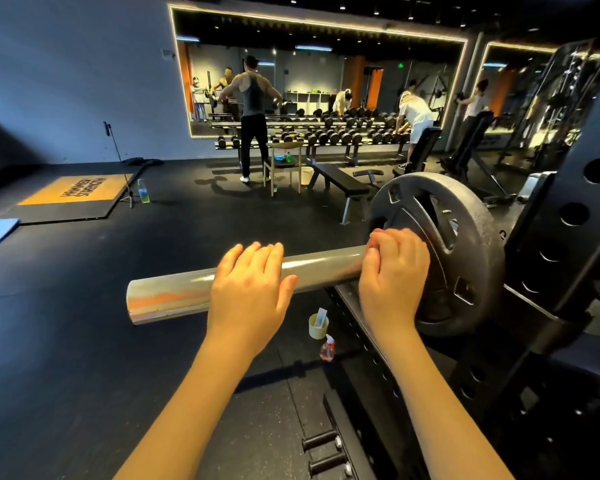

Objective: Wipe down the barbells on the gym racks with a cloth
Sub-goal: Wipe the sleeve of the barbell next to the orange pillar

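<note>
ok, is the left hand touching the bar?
Touching. The head view shows the left hand lying on the bar, fingers over its top and thumb against its near side.

At right, the weight plate (440, 244) and rack (561, 216) hid the barbell (174, 296) beyond its bare end, and the frame edge cut the rack off. The right hand's (392, 271) curled fingers concealed whatever they held. Middle left, the orange mat's (77, 190) lettering was too small to read.

Cup (317, 327) and spray bottle (327, 349) stand on the floor (84, 341) below the barbell (174, 296).
</note>
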### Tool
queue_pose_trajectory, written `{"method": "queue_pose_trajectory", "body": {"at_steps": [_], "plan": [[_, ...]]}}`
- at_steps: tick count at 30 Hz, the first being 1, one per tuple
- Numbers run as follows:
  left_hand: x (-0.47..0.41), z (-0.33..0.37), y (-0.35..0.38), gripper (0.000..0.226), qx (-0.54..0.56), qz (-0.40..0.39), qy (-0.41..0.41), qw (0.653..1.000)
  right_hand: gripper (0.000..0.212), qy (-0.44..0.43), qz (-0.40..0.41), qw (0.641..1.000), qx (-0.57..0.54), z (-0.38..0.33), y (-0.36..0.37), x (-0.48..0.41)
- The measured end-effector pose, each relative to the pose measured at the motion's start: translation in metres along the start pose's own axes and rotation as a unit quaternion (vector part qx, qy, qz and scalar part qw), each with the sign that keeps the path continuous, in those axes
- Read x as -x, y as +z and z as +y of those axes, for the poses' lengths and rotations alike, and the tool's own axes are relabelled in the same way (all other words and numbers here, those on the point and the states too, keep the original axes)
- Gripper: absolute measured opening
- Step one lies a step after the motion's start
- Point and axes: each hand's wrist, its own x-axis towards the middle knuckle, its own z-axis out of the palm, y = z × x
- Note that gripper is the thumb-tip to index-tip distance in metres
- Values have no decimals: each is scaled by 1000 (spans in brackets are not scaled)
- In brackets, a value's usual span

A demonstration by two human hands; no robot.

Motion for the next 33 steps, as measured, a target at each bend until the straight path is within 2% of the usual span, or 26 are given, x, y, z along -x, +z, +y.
{"method": "queue_pose_trajectory", "body": {"at_steps": [3, 5, 6, 9, 10, 12, 13, 15, 16, 18, 20, 24, 26, 27, 29, 31, 33], "plan": [[0, 0, 0, 56, 0, 6, 0, 1000, 30, -128, -65, 988, -59, -4, -8, 17], [0, 0, 0, 56, -2, 7, 4, 1000, 28, -160, -91, 982, -47, 13, -16, 0], [0, 0, 0, 56, -4, 6, 4, 1000, 27, -133, -78, 987, -34, 18, -16, -11], [1, 0, -1, 57, -4, 6, 5, 1000, 26, 20, -11, 999, -37, 1, -4, -16], [1, 0, -1, 57, -4, 5, 4, 1000, 23, 22, -17, 998, -59, -14, 2, -6], [1, 1, -3, 55, -5, 3, 2, 1000, 23, -73, -69, 988, -119, -34, 6, 17], [1, 0, -3, 53, -3, 2, 5, 1000, 25, -127, -100, 976, -144, -33, 2, 21], [4, -2, -3, 47, 2, 10, 14, 1000, 26, -163, -136, 965, -151, -14, -6, 9], [6, -4, -3, 43, 5, 17, 18, 1000, 23, -148, -130, 972, -128, -5, -8, 0], [10, -8, -4, 45, 11, 22, 23, 999, 20, -64, -72, 993, -74, 2, -5, -12], [11, -10, -4, 48, 12, 20, 23, 999, 22, -9, -40, 997, -64, -15, 4, -5], [10, -10, -5, 49, 26, 10, 17, 999, 31, -124, -142, 966, -179, -40, 1, 25], [11, -11, -6, 50, 33, 7, 21, 999, 31, -149, -163, 962, -163, -22, -4, 16], [13, -12, -7, 50, 37, 6, 23, 999, 30, -138, -146, 971, -132, -13, -4, 9], [15, -15, -9, 50, 45, 8, 21, 999, 34, -60, -73, 994, -60, -5, -1, 0], [18, -20, -10, 48, 46, 16, 3, 999, 37, 2, -36, 998, -46, -22, 5, 6], [20, -26, -12, 48, 37, 15, -19, 999, 34, -44, -77, 991, -101, -42, 7, 26]]}}
